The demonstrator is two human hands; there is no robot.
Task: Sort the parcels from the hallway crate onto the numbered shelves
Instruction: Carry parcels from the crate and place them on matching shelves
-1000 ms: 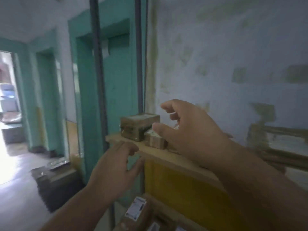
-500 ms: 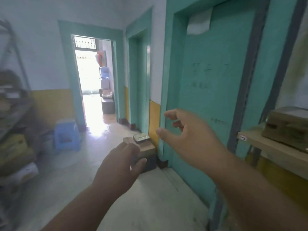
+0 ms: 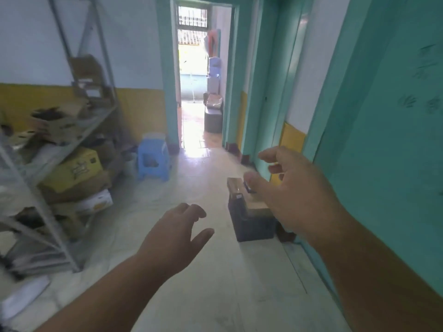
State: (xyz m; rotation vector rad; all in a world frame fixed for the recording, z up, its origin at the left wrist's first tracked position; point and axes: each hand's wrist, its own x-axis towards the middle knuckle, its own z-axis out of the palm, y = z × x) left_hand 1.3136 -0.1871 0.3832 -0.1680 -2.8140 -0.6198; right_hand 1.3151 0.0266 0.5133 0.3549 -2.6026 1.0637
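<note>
Both hands empty: left hand (image 3: 177, 232) and right hand (image 3: 291, 188) held out with loosely spread fingers. Dark hallway crate (image 3: 251, 221) on the floor by the teal wall, brown cardboard parcels (image 3: 236, 186) inside, count unclear. Judged mid-task: more to fetch and shelve. Grey metal rack (image 3: 72, 130) at left holds boxes; shelf numbers unreadable.

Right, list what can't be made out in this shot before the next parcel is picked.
- Dark crate, head view: its right side and most of its contents sit behind the right hand; only one brown parcel shows clearly.
- Parcel label: too small and blurred to read.
- Metal shelving: cut off by the left edge; no numbers legible.
- Left hand: palm faces away.
</note>
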